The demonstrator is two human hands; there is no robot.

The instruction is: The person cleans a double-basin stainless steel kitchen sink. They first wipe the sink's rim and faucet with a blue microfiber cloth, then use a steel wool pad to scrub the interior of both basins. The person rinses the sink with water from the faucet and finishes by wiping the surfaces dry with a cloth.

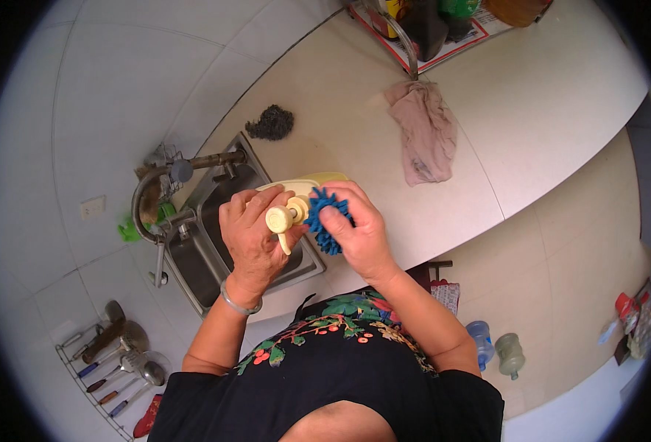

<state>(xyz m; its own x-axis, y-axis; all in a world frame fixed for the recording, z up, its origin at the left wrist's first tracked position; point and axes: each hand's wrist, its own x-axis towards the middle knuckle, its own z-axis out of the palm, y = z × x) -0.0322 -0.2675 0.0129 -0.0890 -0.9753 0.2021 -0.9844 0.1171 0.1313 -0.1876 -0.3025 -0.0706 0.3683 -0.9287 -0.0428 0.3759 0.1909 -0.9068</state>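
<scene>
My left hand (255, 235) grips a cream pump bottle (281, 219) near its pump head, just above the right basin of the steel sink (213, 221). Close beside it, my right hand (361, 232) holds a blue chenille scrubber (325, 221) against the side of the bottle, thumb on top. Behind the hands, a pale yellow rim (331, 177) shows; whether it belongs to the bottle or to another thing, I cannot tell. The lower part of the bottle is mostly hidden by my fingers.
A gooseneck faucet (151, 193) arches at the sink's left. Dark steel wool (272, 122) and a pink cloth (425, 132) lie on the pale countertop (336, 110). Bottles stand on a rack (458, 52) at the top. Utensils hang on a wall rack (91, 387); large water jugs (509, 353) are lower right.
</scene>
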